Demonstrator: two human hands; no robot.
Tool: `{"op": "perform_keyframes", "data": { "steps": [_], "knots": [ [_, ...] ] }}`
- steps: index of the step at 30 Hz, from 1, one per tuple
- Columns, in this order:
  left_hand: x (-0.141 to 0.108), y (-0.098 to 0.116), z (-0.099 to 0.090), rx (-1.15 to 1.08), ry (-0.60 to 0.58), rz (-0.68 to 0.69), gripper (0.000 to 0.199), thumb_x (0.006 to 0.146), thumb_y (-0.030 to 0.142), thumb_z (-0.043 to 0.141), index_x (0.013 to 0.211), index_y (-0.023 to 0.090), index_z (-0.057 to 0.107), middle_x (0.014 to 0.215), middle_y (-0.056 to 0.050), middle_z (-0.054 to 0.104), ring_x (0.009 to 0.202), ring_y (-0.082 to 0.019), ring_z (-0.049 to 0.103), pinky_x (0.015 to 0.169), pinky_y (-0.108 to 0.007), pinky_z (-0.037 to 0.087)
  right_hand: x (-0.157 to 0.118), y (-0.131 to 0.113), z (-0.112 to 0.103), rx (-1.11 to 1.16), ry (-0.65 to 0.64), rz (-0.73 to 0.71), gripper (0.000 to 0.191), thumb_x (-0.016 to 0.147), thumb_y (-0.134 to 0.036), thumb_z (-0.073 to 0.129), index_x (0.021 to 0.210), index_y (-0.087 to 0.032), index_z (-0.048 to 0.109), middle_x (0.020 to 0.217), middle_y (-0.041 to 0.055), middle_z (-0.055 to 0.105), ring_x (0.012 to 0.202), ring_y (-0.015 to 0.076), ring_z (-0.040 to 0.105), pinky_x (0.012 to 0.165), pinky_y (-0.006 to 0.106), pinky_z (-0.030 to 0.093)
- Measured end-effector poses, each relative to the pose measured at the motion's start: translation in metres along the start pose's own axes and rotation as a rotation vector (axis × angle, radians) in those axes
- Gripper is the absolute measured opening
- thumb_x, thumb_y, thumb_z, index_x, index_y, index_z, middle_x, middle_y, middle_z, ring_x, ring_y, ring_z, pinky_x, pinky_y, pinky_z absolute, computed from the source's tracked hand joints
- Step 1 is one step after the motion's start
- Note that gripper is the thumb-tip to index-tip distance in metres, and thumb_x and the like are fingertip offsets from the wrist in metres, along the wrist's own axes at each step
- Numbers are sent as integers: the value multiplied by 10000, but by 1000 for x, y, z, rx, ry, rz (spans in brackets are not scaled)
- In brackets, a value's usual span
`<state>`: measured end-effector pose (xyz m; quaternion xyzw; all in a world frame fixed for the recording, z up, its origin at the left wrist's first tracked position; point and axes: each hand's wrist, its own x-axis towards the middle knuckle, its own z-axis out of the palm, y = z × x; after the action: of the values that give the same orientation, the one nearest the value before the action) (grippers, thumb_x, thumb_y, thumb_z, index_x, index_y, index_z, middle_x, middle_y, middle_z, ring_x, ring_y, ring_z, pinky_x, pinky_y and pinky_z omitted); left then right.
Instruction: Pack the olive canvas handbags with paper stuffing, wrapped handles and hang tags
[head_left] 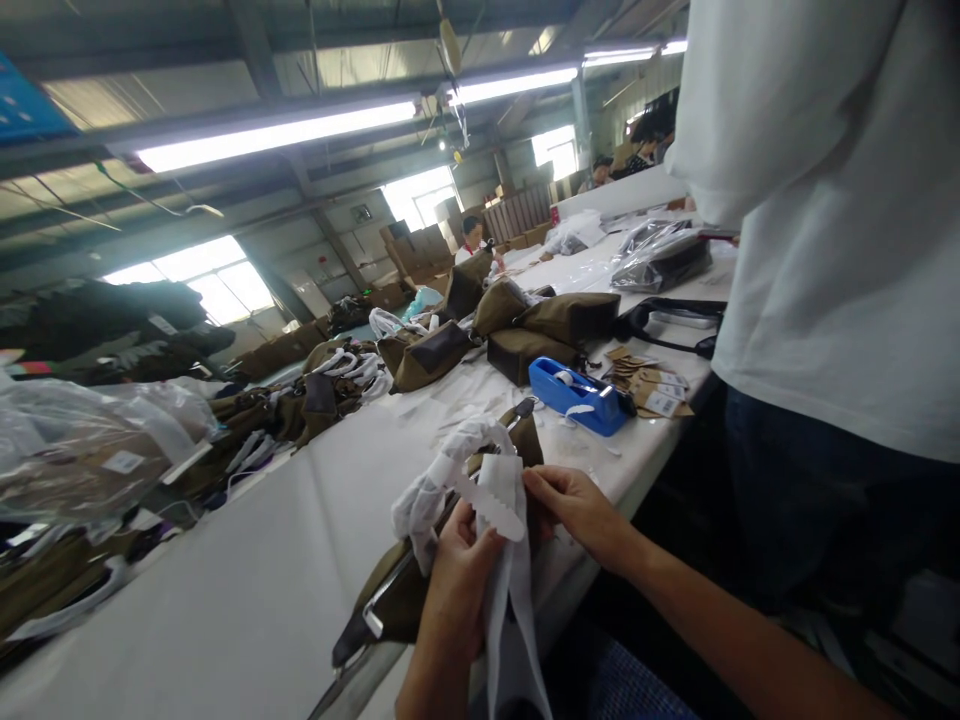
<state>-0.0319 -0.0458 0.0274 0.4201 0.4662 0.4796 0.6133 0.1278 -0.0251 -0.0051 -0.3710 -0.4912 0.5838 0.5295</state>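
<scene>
An olive-green bag (405,598) with a zipper lies on the white table in front of me. Its handle (420,500) is wrapped in white paper. My left hand (461,575) is closed, pinching a white strip (501,590) that hangs down toward my lap, with a wavy-edged white piece (495,512) lying over the thumb. On the right, my right hand (574,505) pinches the strip near its upper fold, thumb and forefinger together. Part of the bag is hidden behind both hands.
A blue tape dispenser (577,395) and cardboard tags (660,390) lie beyond my right hand. Several olive bags (435,355) are piled farther back. Plastic-wrapped goods (105,440) crowd the left side. A person in a white shirt (832,220) stands close on the right.
</scene>
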Motion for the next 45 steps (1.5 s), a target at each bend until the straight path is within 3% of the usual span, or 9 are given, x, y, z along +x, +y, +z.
{"op": "perform_keyframes", "data": {
  "steps": [5, 10, 19, 26, 31, 34, 37, 41, 45],
  "knots": [
    [0, 3, 2, -11, -12, 12, 513, 701, 351, 856, 1140, 156, 675, 1005, -95, 771, 962, -256, 730, 809, -282, 557, -33, 15, 1, -157, 39, 20, 529, 909, -687, 552, 898, -172, 673, 805, 22, 694, 474, 95, 552, 502, 250, 443],
    [0, 1, 2, 28, -10, 3, 458, 751, 316, 809, 1154, 158, 660, 1030, -90, 763, 956, -229, 720, 790, -255, 538, -62, 31, 14, -131, -118, 140, 336, 870, -476, 711, 1049, -195, 666, 987, 38, 721, 516, 101, 583, 506, 246, 464],
    [0, -15, 13, 447, 129, 247, 376, 844, 369, 744, 1140, 158, 647, 952, -81, 752, 902, -242, 722, 785, -306, 545, -67, 37, 48, -276, 100, -30, 189, 760, -135, 679, 935, -188, 630, 933, 58, 719, 817, 214, 672, 752, 315, 539],
    [5, -21, 15, 548, 171, 286, 423, 863, 395, 719, 1205, 168, 623, 876, -46, 726, 793, -223, 713, 705, -301, 549, -86, 33, 43, 95, -43, 120, 275, 904, -431, 672, 976, -168, 630, 909, 63, 699, 816, 204, 672, 743, 320, 553],
    [2, -9, 1, 486, -23, 195, 391, 900, 485, 665, 1107, 154, 681, 958, -87, 756, 896, -251, 719, 746, -300, 562, -76, 40, 39, 81, -5, 158, 382, 853, -537, 721, 873, -163, 645, 693, -1, 614, 581, 127, 557, 567, 258, 479],
    [-15, -4, -15, 568, -113, 193, 463, 975, 536, 528, 1186, 164, 705, 1183, -114, 747, 1110, -288, 687, 947, -360, 545, -73, 43, 37, 97, -9, 161, 372, 825, -519, 758, 866, -162, 660, 710, -6, 609, 582, 112, 529, 552, 238, 459],
    [-38, -13, -31, 653, -47, 180, 523, 956, 519, 566, 1362, 194, 629, 1400, -101, 652, 1311, -313, 586, 1107, -403, 463, -74, 45, 38, 96, -3, 158, 355, 834, -503, 752, 906, -162, 685, 778, 16, 653, 641, 127, 560, 561, 230, 458],
    [-57, -33, -42, 631, 74, 85, 611, 870, 525, 675, 1372, 181, 619, 1377, -112, 667, 1276, -326, 613, 1114, -432, 464, -73, 41, 36, 40, -70, 142, 302, 854, -461, 738, 965, -180, 717, 890, 47, 735, 753, 174, 651, 640, 256, 507],
    [-56, -35, -38, 534, 183, 96, 589, 828, 566, 695, 1275, 183, 690, 1252, -105, 737, 1162, -322, 681, 1032, -396, 525, -50, 24, -6, -277, -223, 90, 235, 894, -419, 685, 992, -225, 773, 932, 42, 775, 837, 224, 715, 778, 328, 562]
  ]
}}
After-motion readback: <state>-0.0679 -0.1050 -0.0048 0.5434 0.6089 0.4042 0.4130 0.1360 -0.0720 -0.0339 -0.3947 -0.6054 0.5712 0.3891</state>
